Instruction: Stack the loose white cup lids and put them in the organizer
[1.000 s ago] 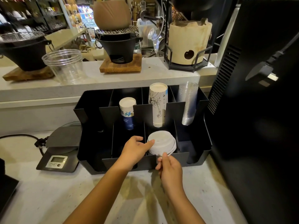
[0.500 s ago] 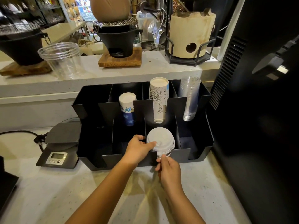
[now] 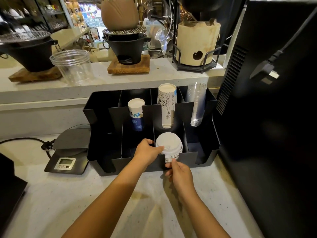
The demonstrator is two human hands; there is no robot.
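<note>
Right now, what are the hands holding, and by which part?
The stack of white lids: left hand on its left side, right hand at its front lower edge.

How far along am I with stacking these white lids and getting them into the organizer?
Done: the white lids are already one stack, sitting in a front compartment of the black organizer. In hand: your left hand steadies the stack's side while your right hand touches its front edge. Left: seat it, let go. No loose lids show on the counter.

Speckled counter carries organizer and scale.
</note>
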